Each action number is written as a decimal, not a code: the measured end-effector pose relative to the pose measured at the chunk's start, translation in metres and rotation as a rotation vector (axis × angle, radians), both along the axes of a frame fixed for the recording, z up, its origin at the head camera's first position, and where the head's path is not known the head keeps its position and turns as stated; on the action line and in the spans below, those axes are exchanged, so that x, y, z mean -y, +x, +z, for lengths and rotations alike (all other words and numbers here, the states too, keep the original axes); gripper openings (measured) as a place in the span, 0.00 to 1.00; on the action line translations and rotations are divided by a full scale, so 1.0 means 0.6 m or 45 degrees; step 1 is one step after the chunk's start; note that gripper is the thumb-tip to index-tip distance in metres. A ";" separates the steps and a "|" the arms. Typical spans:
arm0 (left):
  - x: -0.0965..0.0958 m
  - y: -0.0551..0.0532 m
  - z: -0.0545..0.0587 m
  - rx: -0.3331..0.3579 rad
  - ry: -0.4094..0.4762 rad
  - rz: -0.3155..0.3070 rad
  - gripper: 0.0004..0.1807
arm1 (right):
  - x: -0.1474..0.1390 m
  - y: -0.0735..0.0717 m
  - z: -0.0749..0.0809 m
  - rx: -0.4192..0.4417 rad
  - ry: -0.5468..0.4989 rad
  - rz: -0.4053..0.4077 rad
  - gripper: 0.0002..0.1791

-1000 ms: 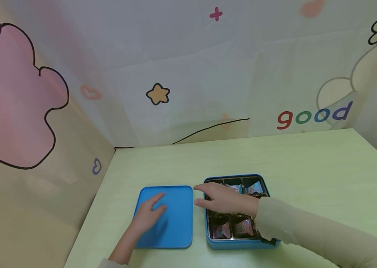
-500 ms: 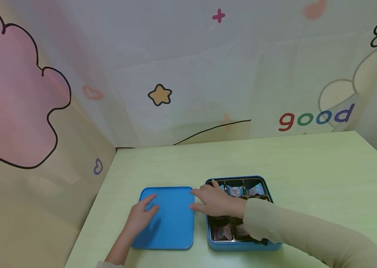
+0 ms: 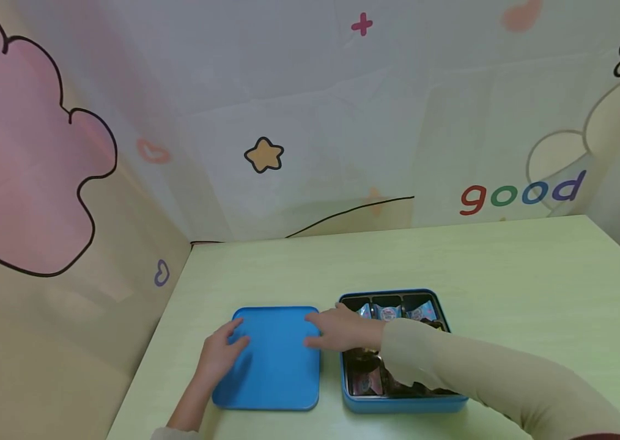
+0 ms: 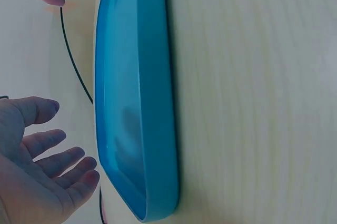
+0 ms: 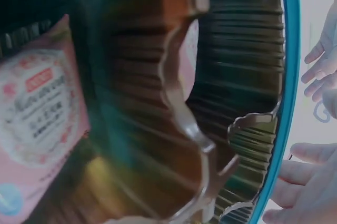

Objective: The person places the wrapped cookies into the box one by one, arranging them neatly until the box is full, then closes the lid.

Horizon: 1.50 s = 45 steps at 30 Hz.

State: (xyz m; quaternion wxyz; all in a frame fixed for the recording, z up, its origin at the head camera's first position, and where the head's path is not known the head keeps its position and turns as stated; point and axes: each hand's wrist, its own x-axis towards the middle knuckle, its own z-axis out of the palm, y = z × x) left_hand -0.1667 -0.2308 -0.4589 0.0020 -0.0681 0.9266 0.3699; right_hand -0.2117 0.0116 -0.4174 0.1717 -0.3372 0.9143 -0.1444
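Observation:
A blue square lid (image 3: 279, 373) lies on the table with its raised rim facing up. My left hand (image 3: 219, 357) hovers by the lid's left side, thumb and fingers spread. The left wrist view shows this hand (image 4: 47, 166) apart from the lid's rim. My right hand (image 3: 345, 329) reaches across the blue box (image 3: 406, 404), its fingertips over the lid's right edge. Whether they touch it, I cannot tell. Wrapped sweets sit in the box's dark divided tray, among them a pink-wrapped sweet (image 5: 39, 113) in the right wrist view. The right forearm hides part of the tray.
The box stands on the pale green table (image 3: 524, 287), right of the lid with a narrow gap between. Behind rises a wall covering (image 3: 315, 122) printed with cartoon shapes and letters. Another printed wall (image 3: 134, 293) borders the table at left.
The right hand has shifted left from above the box to the lid's right edge. The left hand has moved left, from over the lid to its left edge.

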 end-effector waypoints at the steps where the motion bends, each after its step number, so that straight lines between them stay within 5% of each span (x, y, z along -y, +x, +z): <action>1: 0.002 -0.001 -0.001 0.004 0.004 0.007 0.25 | 0.003 -0.001 -0.001 0.009 0.010 -0.002 0.30; 15: 0.024 -0.010 -0.010 0.076 -0.017 0.081 0.26 | 0.022 -0.005 -0.008 -0.046 0.196 -0.047 0.31; 32: 0.032 -0.013 -0.021 0.128 0.000 0.096 0.26 | 0.027 -0.001 -0.015 -0.075 0.223 -0.005 0.18; 45: 0.035 -0.015 -0.031 0.075 -0.026 0.153 0.23 | 0.023 0.006 -0.008 -0.071 0.199 0.001 0.12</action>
